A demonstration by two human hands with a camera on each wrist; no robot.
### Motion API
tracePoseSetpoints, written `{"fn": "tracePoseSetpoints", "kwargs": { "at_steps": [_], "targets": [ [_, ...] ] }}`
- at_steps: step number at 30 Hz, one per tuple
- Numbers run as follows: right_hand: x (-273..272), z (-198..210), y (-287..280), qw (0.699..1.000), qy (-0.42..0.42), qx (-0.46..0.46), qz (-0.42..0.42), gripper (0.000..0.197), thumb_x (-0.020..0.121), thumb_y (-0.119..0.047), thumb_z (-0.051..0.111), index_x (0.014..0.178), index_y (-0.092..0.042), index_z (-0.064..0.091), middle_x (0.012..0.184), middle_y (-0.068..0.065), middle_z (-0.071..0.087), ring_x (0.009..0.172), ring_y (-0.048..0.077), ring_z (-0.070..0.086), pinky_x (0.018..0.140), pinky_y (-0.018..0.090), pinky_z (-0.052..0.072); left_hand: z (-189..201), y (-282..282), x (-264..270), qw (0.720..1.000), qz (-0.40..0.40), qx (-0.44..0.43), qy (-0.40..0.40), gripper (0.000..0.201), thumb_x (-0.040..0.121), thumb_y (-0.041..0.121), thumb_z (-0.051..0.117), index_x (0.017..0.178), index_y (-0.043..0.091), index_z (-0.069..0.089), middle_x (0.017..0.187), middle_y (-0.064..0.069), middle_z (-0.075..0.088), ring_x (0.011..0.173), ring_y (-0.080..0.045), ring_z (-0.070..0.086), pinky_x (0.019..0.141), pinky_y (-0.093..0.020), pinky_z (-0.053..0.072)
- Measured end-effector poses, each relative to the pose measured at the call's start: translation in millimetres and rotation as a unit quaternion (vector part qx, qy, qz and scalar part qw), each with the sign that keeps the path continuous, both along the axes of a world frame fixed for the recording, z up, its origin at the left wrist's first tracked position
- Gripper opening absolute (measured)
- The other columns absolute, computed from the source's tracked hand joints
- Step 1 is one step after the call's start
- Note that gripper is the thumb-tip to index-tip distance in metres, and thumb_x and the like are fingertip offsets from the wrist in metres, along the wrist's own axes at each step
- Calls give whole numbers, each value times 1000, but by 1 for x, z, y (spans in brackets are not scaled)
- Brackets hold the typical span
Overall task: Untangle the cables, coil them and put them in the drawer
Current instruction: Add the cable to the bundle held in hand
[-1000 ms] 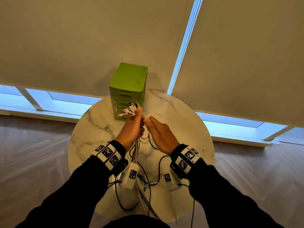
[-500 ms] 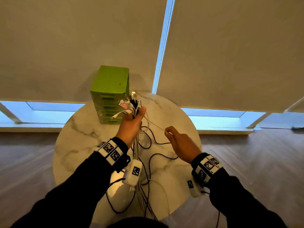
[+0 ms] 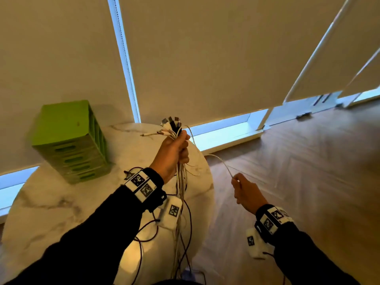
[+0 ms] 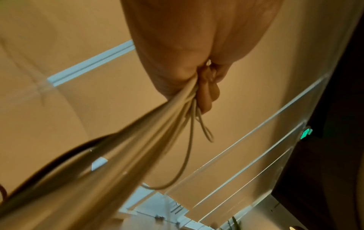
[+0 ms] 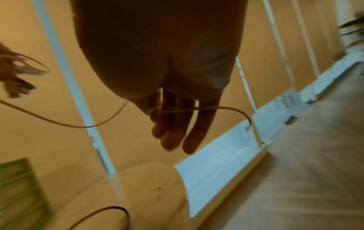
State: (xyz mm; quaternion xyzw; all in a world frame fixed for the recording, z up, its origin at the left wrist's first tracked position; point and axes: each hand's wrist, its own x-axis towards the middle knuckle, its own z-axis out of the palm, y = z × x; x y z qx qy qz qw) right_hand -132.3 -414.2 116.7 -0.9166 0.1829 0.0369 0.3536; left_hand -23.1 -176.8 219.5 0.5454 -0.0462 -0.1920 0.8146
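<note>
Head view. My left hand is fisted round the cable bundle just below the plugs, which fan out above the fist. The rest hangs down past the wrist to the marble table. My right hand, out over the floor and well apart from the left, pinches one white cable that arcs back to the bundle. The green drawer unit stands at the table's far left; all its drawers look closed.

Left wrist view. Fingers curled tight on the pale strands; one loop sags free below the fist.

Right wrist view. The thin cable crosses my fingers, pinched at the thumb side; the other fingers hang nearly straight. Blurred, so I cannot tell which fingertip bears on the thumb.

Handling, my judgement: light, limp, smooth-jacketed cords that slide through a loose pinch and snag at the plugs. I'd hold the plug ends firm and draw each strand lengthwise, never yanking at a connector.
</note>
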Motion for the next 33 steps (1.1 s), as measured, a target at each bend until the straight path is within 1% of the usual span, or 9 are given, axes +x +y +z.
{"fn": "tracePoseSetpoints", "kwargs": {
  "at_steps": [2,5,8,11,15,20,25,30,33],
  "targets": [
    [-19,-20,-21,994,107,3,-9,19,105,-25,41,96,-17,56,78,7,70,64,17,65,59,25,52,0,-8,-1,999,-22,-33,16,24,107,28,43,91,13,52,58,8,29,48,-6,22,45,-20,20],
    [-44,-55,-42,973,226,-52,10,15,101,-24,47,97,-17,60,103,8,73,100,27,68,83,30,48,-1,-21,-7,996,-60,-49,33,24,107,29,43,89,15,50,61,7,29,48,-6,23,48,-22,20],
    [-50,-58,-35,992,119,-30,-8,23,103,-18,46,122,-15,58,125,8,64,116,28,59,91,29,42,-6,-30,-13,993,-77,-65,54,25,107,29,42,85,18,47,63,7,31,48,-5,24,48,-21,21],
    [-39,-15,4,994,-59,96,0,28,108,-33,38,126,-22,57,124,-9,61,113,7,59,90,21,42,-15,-38,-16,993,-79,-63,58,25,107,29,44,83,21,43,63,7,33,49,-5,27,47,-19,25],
    [-26,34,53,964,-73,233,108,39,106,-49,30,126,-27,55,119,-11,67,105,2,67,89,15,51,-23,-47,-18,996,-65,-40,42,29,107,28,45,80,21,39,66,6,31,51,-6,28,48,-20,25],
    [-15,48,71,974,-118,33,188,23,108,-33,38,120,-18,51,100,0,65,80,10,63,73,26,53,-30,-49,-12,993,-52,84,-61,27,108,32,42,84,21,37,66,6,31,56,-7,32,51,-21,35],
    [-3,51,61,955,-194,-137,180,13,108,-23,38,113,-19,49,89,0,63,73,15,60,68,32,55,-41,-42,3,952,20,269,-145,30,105,46,39,89,21,42,62,-1,42,48,-6,47,54,-23,46],
    [6,55,19,983,-184,15,2,26,108,-30,31,96,-14,48,67,3,57,54,14,49,49,32,41,-53,-36,22,988,54,141,-36,30,104,46,43,87,22,35,60,7,21,48,-8,21,48,-29,20],
    [6,21,-23,999,21,35,-24,28,107,-27,35,92,-10,52,82,13,68,69,26,65,60,34,53,-53,-31,25,995,63,81,3,30,106,42,41,82,24,34,61,9,22,52,-8,19,50,-26,19]
  ]
}}
